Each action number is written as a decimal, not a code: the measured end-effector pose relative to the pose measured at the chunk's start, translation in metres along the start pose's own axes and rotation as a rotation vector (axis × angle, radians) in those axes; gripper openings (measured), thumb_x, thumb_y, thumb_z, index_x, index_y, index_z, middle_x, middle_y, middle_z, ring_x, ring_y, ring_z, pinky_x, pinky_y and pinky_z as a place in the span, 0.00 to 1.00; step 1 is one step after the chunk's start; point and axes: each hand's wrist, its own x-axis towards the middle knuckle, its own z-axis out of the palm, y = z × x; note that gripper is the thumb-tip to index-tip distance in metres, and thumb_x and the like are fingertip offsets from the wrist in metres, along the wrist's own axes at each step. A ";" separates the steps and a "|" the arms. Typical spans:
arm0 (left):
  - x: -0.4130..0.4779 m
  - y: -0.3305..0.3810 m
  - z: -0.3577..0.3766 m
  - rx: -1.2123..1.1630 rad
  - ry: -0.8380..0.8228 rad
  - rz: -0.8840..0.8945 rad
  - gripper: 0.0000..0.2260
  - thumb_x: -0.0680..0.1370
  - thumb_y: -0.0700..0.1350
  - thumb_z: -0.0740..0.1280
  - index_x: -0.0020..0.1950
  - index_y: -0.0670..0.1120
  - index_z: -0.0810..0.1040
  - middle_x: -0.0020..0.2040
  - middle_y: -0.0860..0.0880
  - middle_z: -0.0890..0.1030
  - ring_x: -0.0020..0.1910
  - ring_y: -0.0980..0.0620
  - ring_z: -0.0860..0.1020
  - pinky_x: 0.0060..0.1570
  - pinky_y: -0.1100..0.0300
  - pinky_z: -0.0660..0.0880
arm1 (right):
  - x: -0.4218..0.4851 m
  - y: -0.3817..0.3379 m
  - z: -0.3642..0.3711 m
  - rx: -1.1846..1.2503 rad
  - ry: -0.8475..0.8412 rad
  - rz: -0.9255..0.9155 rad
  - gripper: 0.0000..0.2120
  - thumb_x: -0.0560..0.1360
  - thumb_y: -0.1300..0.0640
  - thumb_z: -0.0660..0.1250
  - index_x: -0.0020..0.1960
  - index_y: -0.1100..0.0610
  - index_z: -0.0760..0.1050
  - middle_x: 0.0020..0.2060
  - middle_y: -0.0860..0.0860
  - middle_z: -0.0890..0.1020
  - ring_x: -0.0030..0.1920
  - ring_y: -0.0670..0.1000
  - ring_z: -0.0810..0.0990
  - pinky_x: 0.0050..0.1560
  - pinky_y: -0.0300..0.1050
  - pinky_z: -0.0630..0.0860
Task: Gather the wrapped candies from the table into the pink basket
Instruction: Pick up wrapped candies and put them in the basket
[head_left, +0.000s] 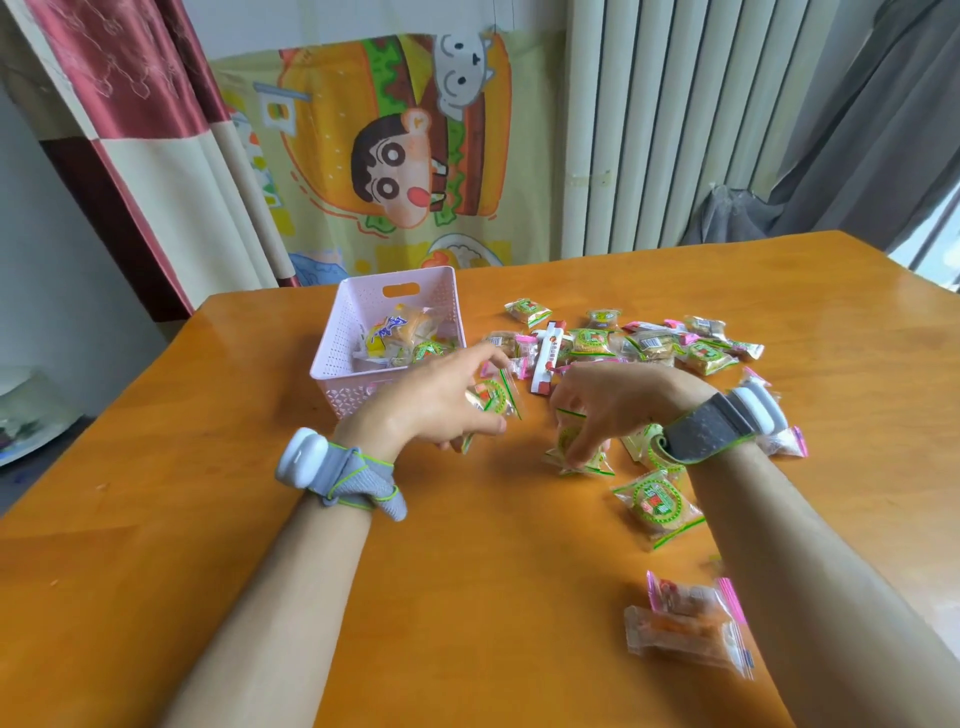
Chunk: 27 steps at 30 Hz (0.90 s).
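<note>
1. Green-edged wrapped candy is gripped in the curled fingers of the left hand, just near-right of the pink basket; its long axis slants from near left to far right.
2. The right hand pinches a second candy that rests on the surface.
3. A heap of candies lies to the right of the basket; its long white-and-red packet points near to far.
4. The basket stands upright and holds several wrapped candies, one a yellow-and-blue packet.
5. A lone green-edged candy lies beside the right forearm, with two pink-edged candies nearer still.
</note>
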 end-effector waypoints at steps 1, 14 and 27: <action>-0.001 -0.002 -0.004 -0.025 0.036 0.000 0.23 0.71 0.52 0.77 0.62 0.59 0.71 0.50 0.55 0.71 0.20 0.53 0.77 0.21 0.64 0.71 | 0.000 0.000 -0.001 0.015 0.014 -0.006 0.12 0.61 0.47 0.81 0.38 0.49 0.80 0.34 0.44 0.81 0.37 0.49 0.80 0.38 0.48 0.76; -0.004 -0.041 -0.029 -0.081 0.545 0.007 0.19 0.74 0.53 0.74 0.57 0.52 0.68 0.50 0.57 0.74 0.52 0.51 0.74 0.48 0.54 0.68 | 0.002 -0.025 -0.015 0.484 0.543 -0.145 0.14 0.66 0.53 0.82 0.47 0.56 0.83 0.42 0.53 0.86 0.45 0.56 0.85 0.48 0.57 0.81; 0.010 -0.069 -0.011 -0.119 0.816 -0.093 0.28 0.70 0.48 0.79 0.63 0.44 0.69 0.61 0.44 0.65 0.57 0.44 0.73 0.55 0.55 0.70 | 0.006 -0.049 -0.014 0.942 0.763 -0.156 0.13 0.71 0.62 0.77 0.53 0.62 0.78 0.45 0.54 0.87 0.46 0.51 0.87 0.43 0.41 0.83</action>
